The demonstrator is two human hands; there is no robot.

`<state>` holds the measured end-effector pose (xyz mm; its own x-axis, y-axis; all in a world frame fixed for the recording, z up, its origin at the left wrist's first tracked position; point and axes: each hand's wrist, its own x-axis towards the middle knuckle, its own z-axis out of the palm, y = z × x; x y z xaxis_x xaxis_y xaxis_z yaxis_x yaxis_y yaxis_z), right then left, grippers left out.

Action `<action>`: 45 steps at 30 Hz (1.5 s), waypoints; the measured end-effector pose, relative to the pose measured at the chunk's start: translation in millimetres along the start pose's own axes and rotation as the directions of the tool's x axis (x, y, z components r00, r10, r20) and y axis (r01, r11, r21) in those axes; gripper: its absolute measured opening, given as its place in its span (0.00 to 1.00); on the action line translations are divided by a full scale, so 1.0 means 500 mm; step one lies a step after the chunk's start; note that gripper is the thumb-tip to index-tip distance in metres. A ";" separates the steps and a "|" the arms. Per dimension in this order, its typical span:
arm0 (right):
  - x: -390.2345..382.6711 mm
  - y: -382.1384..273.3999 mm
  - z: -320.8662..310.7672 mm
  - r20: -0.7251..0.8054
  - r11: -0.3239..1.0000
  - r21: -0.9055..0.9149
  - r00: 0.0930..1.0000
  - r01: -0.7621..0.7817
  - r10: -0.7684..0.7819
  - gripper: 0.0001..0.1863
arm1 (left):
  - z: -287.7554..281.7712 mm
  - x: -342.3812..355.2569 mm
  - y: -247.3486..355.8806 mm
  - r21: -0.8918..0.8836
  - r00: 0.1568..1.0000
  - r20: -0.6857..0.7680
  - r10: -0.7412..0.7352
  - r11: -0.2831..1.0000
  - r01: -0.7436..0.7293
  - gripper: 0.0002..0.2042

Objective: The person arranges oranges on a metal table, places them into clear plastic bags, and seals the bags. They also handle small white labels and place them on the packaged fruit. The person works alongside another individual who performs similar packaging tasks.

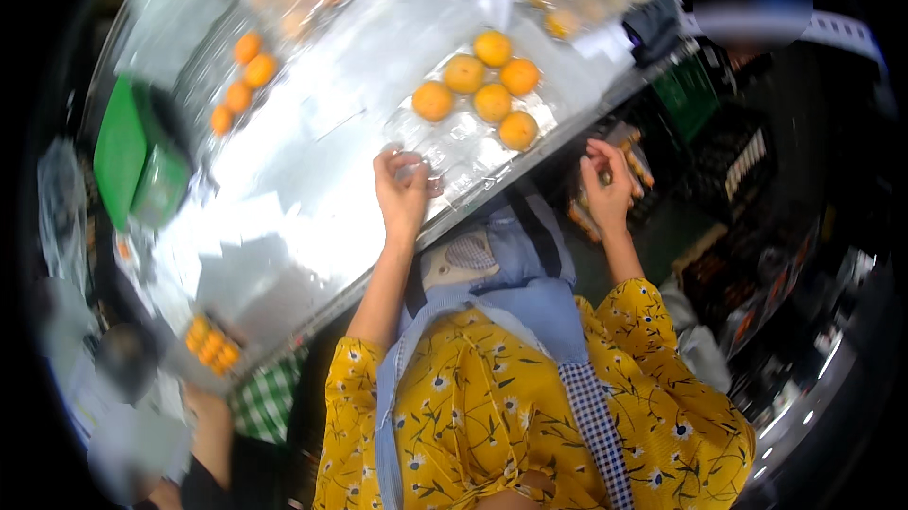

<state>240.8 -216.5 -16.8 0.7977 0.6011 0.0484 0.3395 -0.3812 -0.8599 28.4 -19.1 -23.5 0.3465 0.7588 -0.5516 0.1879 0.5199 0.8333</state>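
One metal table [312, 170], pale and shiny. One green container [118, 153], at its left. One clear plastic tray [456, 156], before me near the table's edge. Two hands, mine: my left hand [402, 179], at the tray's near-left corner, fingers curled narrow, whether gripping plastic I cannot tell; my right hand [609, 181], beyond the table's edge, fingers bent toward the thumb, contents unclear. Six oranges [492, 103], on the tray. Four loose oranges [260, 69], in a row farther left.
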 end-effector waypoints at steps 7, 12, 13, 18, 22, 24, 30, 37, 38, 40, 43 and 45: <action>-0.228 0.383 -0.139 -0.272 0.827 0.118 0.783 -0.549 0.559 0.11 | 0.043 0.011 -0.053 0.098 0.985 -0.010 0.170 0.981 -0.168 0.18; -0.157 0.709 -0.148 -0.376 0.704 0.028 0.645 -0.710 0.665 0.12 | 0.019 -0.047 -0.038 0.242 0.982 -0.152 0.115 0.967 -0.076 0.18; -0.121 0.758 -0.144 -0.396 0.642 -0.085 0.617 -0.762 0.680 0.12 | 0.011 -0.065 -0.057 0.253 0.965 -0.232 0.123 0.965 -0.062 0.18; -0.014 0.889 -0.094 -0.339 0.502 -0.330 0.596 -0.800 0.728 0.13 | 0.020 -0.073 -0.073 0.260 0.912 -0.357 0.202 0.959 -0.111 0.13; 0.032 0.901 -0.071 -0.243 0.472 -0.454 0.615 -0.756 0.750 0.14 | 0.018 -0.104 -0.101 0.352 0.883 -0.411 0.228 0.933 -0.076 0.10; 0.018 0.901 -0.082 -0.272 0.443 -0.445 0.589 -0.778 0.761 0.15 | 0.038 -0.075 -0.087 0.383 0.882 -0.394 0.258 0.919 -0.097 0.09; 0.023 0.885 -0.093 -0.259 0.456 -0.443 0.598 -0.771 0.759 0.16 | 0.053 -0.082 -0.100 0.460 0.854 -0.380 0.356 0.873 -0.159 0.08; -0.004 0.844 -0.117 -0.253 0.542 -0.297 0.612 -0.786 0.749 0.18 | 0.041 -0.080 -0.100 0.583 0.825 -0.311 0.472 0.780 -0.227 0.06; -0.011 0.830 -0.129 -0.256 0.564 -0.247 0.615 -0.788 0.746 0.18 | 0.039 -0.084 -0.106 0.565 0.829 -0.316 0.462 0.793 -0.226 0.06; -0.034 0.792 -0.155 -0.264 0.616 -0.111 0.621 -0.780 0.738 0.19 | 0.030 -0.088 -0.117 0.526 0.837 -0.319 0.444 0.818 -0.233 0.06; -0.087 0.709 -0.211 -0.302 0.669 0.157 0.610 -0.726 0.733 0.20 | 0.009 -0.077 -0.141 0.524 0.852 -0.284 0.440 0.815 -0.247 0.06; -0.137 0.645 -0.251 -0.338 0.673 0.350 0.582 -0.651 0.739 0.20 | 0.012 -0.067 -0.136 0.467 0.866 -0.250 0.434 0.837 -0.284 0.06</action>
<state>357.9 -468.8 -233.4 0.8842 -0.1693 -0.4354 -0.4653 -0.4025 -0.7884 9.4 -82.3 -61.3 0.1512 0.9805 -0.1256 0.4878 0.0365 0.8722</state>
